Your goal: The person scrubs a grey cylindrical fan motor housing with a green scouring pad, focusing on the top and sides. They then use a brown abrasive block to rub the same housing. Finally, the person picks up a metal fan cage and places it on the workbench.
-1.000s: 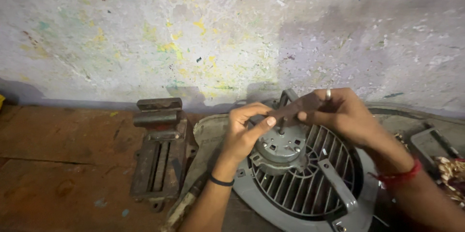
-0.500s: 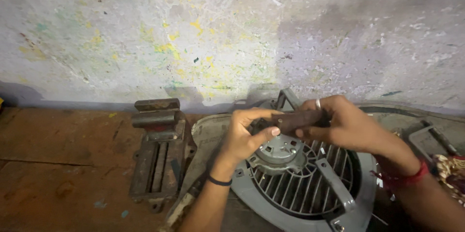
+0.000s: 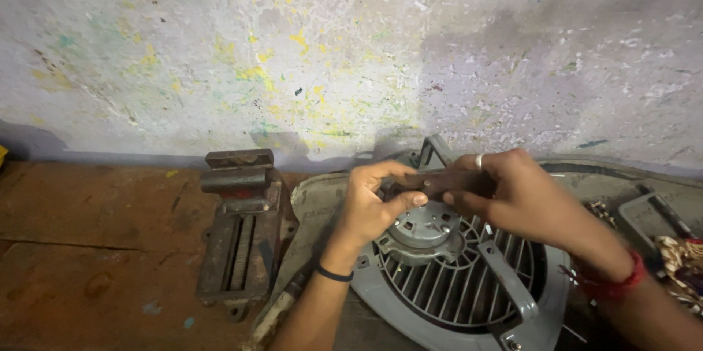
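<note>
Nearest, grey fan grille flat on the bench, motor at its hub. Just above the motor, left hand and right hand both closed on a dark bar, gripped from either end, probably to steady it over the hub. Left of the grille, rusty vise. Beyond, paint-flecked wall.

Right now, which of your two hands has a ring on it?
The right hand: a pale ring sits on one finger, and a red thread circles that wrist. The left hand has bare fingers and only a dark wristband.
</note>
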